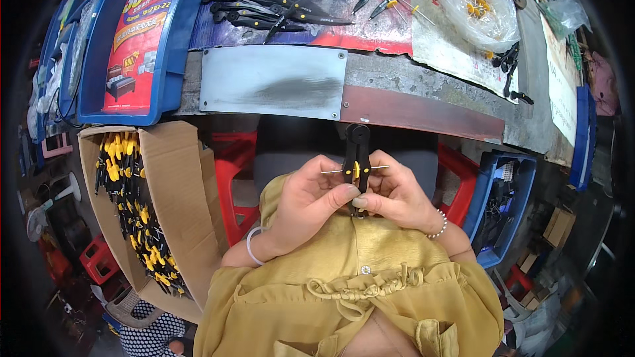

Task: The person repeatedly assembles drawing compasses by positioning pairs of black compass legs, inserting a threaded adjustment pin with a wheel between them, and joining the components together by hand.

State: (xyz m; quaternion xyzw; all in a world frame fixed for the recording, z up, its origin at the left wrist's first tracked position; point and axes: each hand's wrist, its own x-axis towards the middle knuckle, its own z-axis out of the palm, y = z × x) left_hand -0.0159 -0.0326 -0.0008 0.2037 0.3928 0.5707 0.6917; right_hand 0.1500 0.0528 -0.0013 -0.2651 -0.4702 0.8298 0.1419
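Above my lap, at the table's front edge, both hands hold one black bow compass (358, 142). Its round hinged head points away from me and its two legs lie close together. A thin metal rod crosses the legs, with a small yellow wheel (356, 170) between them. My left hand (311, 192) is closed on the left leg, thumb pressed near the lower part. Closed on the other leg, my right hand (395, 192) has its thumb beside the left one. The fingers behind the compass are partly hidden, as are the leg tips.
Several black compass parts (278, 10) lie piled on the table, with a clear plastic bag (476, 6) of yellow wheels farther right. On my left stand a cardboard box (173, 205) of black-and-yellow compasses and a blue bin (173, 86). Another blue bin (514, 225) sits right.
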